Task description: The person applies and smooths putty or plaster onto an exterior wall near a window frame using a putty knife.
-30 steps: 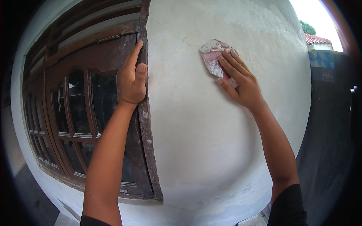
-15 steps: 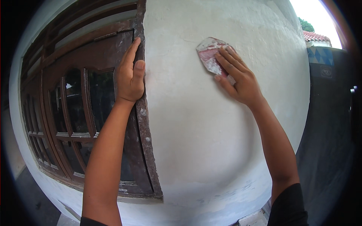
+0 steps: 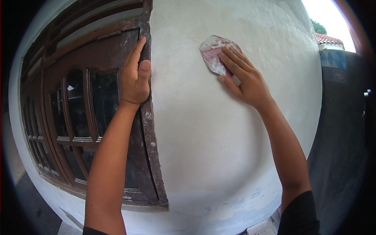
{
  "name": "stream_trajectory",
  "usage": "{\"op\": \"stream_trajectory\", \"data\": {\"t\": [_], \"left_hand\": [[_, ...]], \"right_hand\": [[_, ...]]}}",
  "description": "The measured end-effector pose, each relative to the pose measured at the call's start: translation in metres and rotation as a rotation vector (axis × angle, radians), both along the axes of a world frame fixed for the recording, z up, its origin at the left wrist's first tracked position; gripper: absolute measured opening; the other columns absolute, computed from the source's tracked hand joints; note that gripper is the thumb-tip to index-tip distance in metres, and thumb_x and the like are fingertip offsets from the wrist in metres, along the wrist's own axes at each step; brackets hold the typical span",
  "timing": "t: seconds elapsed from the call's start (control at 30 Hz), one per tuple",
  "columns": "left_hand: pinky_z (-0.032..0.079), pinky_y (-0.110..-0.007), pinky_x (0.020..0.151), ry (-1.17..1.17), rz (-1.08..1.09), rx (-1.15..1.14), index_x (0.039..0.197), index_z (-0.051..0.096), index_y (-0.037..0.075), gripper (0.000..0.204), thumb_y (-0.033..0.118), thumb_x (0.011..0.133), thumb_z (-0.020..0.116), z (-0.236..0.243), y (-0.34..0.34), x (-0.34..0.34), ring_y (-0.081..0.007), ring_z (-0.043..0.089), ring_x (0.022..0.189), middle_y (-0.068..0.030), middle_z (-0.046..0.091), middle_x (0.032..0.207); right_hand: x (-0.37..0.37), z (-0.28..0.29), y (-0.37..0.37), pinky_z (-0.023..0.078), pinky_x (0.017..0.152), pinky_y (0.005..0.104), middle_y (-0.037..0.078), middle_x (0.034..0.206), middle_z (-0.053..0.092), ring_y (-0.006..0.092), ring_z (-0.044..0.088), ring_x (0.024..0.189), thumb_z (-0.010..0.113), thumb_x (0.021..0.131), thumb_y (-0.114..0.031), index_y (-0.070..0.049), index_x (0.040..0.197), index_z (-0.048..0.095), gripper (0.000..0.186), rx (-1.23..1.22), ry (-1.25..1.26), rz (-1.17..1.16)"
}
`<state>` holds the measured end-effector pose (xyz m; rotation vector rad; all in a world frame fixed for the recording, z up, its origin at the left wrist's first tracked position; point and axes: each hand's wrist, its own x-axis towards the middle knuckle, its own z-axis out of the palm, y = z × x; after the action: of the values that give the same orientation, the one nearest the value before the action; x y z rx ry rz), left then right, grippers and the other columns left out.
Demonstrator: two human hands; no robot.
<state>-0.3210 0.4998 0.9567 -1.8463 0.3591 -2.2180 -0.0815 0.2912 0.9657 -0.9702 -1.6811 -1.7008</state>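
My left hand rests upright along the weathered brown window frame, fingers extended and thumb apart, holding nothing. Right of it, my right hand holds a crumpled pink sheet, smeared with white, flat against the pale plastered wall, its fingers pressed over the sheet and thumb at the lower edge. The sheet's underside is hidden.
Brown window panels with glass panes and slats fill the left. A dark surface with a blue patterned band stands beyond the wall's right edge, below a red tiled roof and a tree. A pale ledge shows at the bottom.
My right hand has slid the sheet up and leftward along the wall. My left hand sits slightly higher and further left in the picture, still on the frame.
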Motion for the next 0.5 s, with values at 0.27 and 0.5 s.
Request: {"op": "stream_trajectory", "data": {"t": [0.27, 0.5], "left_hand": [[0.037, -0.041, 0.11, -0.001, -0.022, 0.009, 0.138, 0.05, -0.005, 0.071, 0.054, 0.099, 0.039, 0.0, -0.003, 0.001, -0.0385, 0.05, 0.13, -0.0255, 0.054, 0.137], [0.037, -0.041, 0.11, -0.007, -0.023, 0.005, 0.138, 0.05, -0.005, 0.07, 0.052, 0.099, 0.04, 0.0, 0.0, 0.001, -0.0382, 0.05, 0.13, -0.0254, 0.054, 0.137]], "right_hand": [[-0.011, 0.013, 0.004, 0.038, 0.114, 0.0423, 0.012, 0.142, 0.054, 0.0305, 0.047, 0.135, 0.068, 0.091, -0.027, -0.006, 0.133, 0.06, 0.047, 0.083, -0.03, 0.041], [-0.019, 0.009, 0.008, 0.038, 0.114, 0.041, 0.011, 0.143, 0.053, 0.0294, 0.046, 0.136, 0.065, 0.093, -0.029, -0.007, 0.135, 0.057, 0.048, 0.028, -0.025, -0.075]]}}
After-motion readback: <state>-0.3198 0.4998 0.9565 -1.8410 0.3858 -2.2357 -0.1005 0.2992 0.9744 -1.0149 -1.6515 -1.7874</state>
